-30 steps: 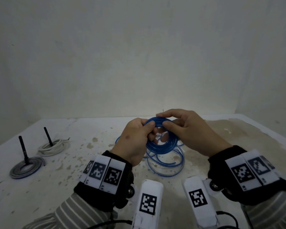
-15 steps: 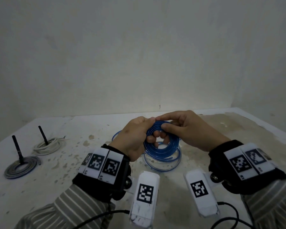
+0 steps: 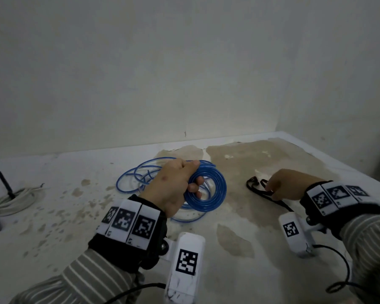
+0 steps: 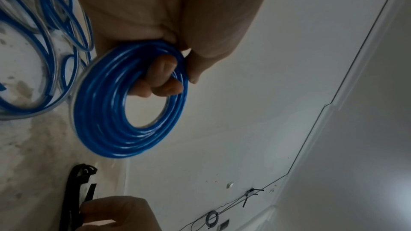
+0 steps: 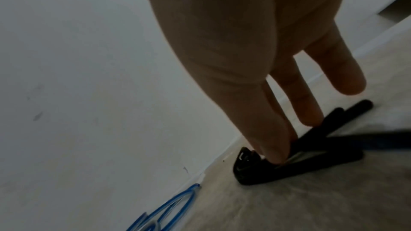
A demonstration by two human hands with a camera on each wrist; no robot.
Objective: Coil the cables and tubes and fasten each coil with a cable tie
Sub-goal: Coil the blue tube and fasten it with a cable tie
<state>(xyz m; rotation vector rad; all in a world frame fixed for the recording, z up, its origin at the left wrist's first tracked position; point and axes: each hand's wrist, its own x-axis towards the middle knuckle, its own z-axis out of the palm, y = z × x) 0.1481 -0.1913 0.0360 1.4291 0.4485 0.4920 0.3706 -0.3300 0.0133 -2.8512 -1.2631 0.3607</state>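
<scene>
Left hand [image 3: 171,187] grips the blue tube coil [image 3: 208,189]; right hand [image 3: 287,187] pinches black cable ties [image 3: 257,187] just beside.

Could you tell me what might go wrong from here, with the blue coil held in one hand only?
The left hand alone grips the blue coil, so its springy turns might slip and unwind. Loose blue tube loops on the table could snag. The right hand pinches the black cable ties and may lift several at once.

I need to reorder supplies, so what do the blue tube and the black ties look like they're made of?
Blue tube: likely flexible plastic, glossy and translucent, with highlights along its turns. Black ties: probably matte plastic strips, too dark and blurred to be sure.
</scene>
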